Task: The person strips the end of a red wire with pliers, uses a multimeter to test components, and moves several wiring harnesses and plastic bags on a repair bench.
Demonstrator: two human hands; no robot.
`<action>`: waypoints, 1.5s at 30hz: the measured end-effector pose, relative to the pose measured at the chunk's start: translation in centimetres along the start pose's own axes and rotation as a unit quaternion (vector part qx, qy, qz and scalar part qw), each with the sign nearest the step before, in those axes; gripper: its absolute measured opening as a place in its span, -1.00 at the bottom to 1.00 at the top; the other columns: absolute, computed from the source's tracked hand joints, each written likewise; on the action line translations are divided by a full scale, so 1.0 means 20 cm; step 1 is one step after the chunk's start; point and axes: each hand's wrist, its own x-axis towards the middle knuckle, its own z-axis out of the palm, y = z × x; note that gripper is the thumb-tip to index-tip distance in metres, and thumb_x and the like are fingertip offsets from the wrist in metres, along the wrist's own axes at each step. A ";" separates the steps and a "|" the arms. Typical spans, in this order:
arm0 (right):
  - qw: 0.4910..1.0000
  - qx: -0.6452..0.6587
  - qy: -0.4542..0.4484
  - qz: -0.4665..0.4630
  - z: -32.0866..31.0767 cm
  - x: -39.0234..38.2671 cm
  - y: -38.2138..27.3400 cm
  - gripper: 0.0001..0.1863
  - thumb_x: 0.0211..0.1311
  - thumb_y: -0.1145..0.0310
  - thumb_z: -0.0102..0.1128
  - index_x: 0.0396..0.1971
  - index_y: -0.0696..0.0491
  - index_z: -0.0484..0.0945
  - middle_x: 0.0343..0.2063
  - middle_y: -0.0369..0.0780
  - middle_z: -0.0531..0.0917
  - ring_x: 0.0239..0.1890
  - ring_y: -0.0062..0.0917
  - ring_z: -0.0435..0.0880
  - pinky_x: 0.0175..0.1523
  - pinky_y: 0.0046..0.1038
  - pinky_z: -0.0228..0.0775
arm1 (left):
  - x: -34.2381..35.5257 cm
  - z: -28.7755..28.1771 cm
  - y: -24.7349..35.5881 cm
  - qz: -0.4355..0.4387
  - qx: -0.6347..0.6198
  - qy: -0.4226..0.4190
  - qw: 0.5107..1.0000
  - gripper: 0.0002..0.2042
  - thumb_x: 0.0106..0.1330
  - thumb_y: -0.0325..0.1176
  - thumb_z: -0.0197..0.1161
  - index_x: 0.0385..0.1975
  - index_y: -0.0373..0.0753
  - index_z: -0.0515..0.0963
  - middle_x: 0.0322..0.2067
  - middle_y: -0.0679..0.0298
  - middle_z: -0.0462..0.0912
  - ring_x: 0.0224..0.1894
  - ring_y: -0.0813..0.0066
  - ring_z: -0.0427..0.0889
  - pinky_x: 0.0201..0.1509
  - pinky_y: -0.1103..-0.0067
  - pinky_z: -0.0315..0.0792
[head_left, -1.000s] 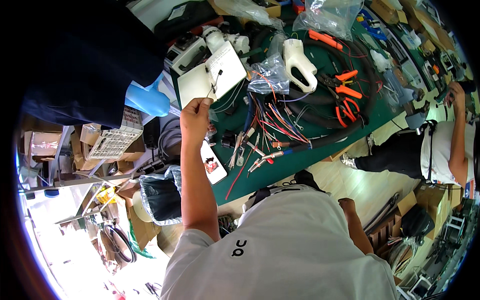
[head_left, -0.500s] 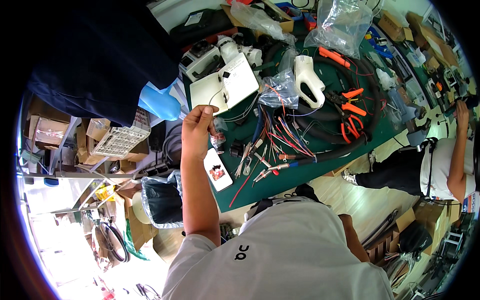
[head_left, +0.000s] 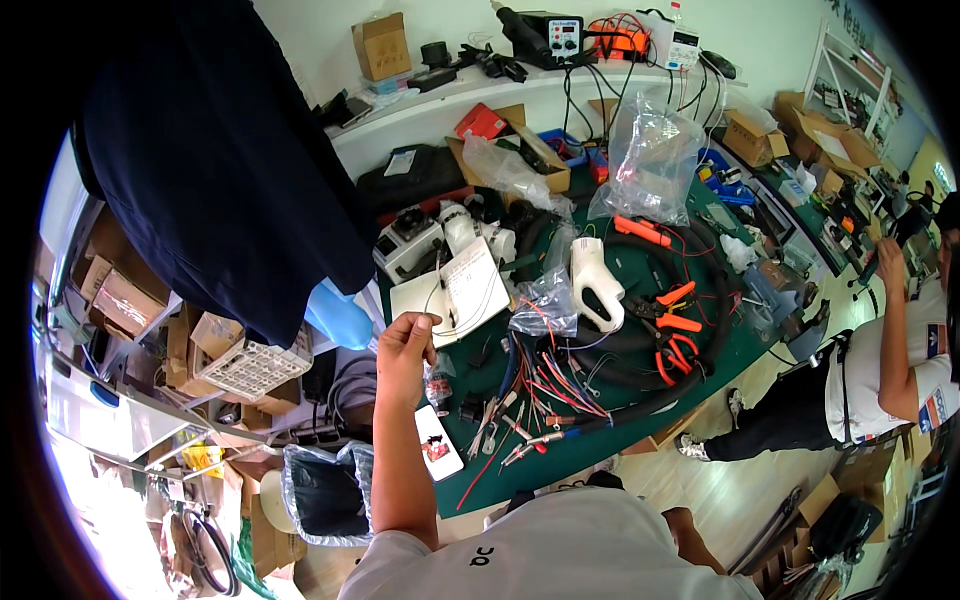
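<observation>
Head view. We see the left hand (head_left: 405, 345) closed, thumb and forefinger pinching a thin wire (head_left: 430, 297) that stands out against the open booklet (head_left: 480, 280) on the green table (head_left: 475, 492). We note a phone (head_left: 438, 443) just right of the forearm, and multicoloured leads (head_left: 560, 387) farther right. Right arm (head_left: 690, 540) beside the shirt (head_left: 540, 545); its hand's state we cannot tell.

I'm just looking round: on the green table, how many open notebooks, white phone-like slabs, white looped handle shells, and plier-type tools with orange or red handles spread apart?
Open notebook: 1
White phone-like slab: 1
White looped handle shell: 1
Plier-type tools: 2
Total: 5
</observation>
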 end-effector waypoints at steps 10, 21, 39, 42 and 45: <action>0.983 0.171 0.023 0.061 0.00 -0.05 -0.02 -0.89 -0.01 0.24 0.28 -0.51 -0.08 0.66 -0.44 -0.27 0.71 -0.30 -0.37 0.69 -0.21 -0.32 0.51 | -0.01 0.06 0.04 0.014 0.015 0.012 1.000 -0.72 0.42 -0.21 0.14 -0.31 -0.35 0.58 -0.69 0.47 0.35 -0.64 0.73 0.30 -0.55 0.73 0.17; 0.838 0.324 0.433 -0.067 -1.25 -0.53 -0.93 -0.76 0.25 0.51 -0.03 -0.17 0.22 0.57 -0.58 -0.08 0.64 -0.49 -0.36 0.68 -0.32 -0.42 0.46 | 0.12 0.45 0.21 0.052 -0.078 -0.101 0.990 -0.78 0.42 -0.28 0.13 -0.33 -0.34 0.51 -0.62 0.39 0.37 -0.60 0.66 0.34 -0.50 0.70 0.24; 0.751 0.271 0.430 -0.421 -3.36 -0.12 -1.71 -0.81 0.32 0.32 0.04 -0.34 0.09 0.59 -0.56 -0.16 0.63 -0.56 -0.41 0.61 -0.40 -0.40 0.39 | 0.08 1.41 0.12 0.160 0.255 0.018 0.953 -0.79 0.25 -0.52 0.25 -0.12 -0.36 0.58 -0.43 0.16 0.64 -0.46 0.52 0.60 -0.33 0.64 0.48; 0.681 0.198 0.566 -0.420 -4.04 0.10 -1.65 -0.72 0.37 0.22 -0.05 -0.29 0.10 0.57 -0.59 -0.21 0.59 -0.55 -0.52 0.59 -0.40 -0.40 0.41 | 0.03 1.32 0.07 0.072 0.259 0.104 0.958 -0.84 0.29 -0.47 0.20 -0.19 -0.38 0.59 -0.47 0.21 0.63 -0.44 0.58 0.57 -0.33 0.66 0.44; 0.667 0.223 0.520 -0.486 -4.46 0.44 -1.76 -0.68 0.43 0.24 -0.11 -0.23 0.14 0.58 -0.52 -0.24 0.62 -0.47 -0.52 0.60 -0.26 -0.44 0.49 | -0.19 1.10 -0.03 -0.002 0.317 0.181 0.931 -0.83 0.34 -0.43 0.14 -0.24 -0.40 0.60 -0.48 0.21 0.63 -0.45 0.56 0.57 -0.35 0.62 0.45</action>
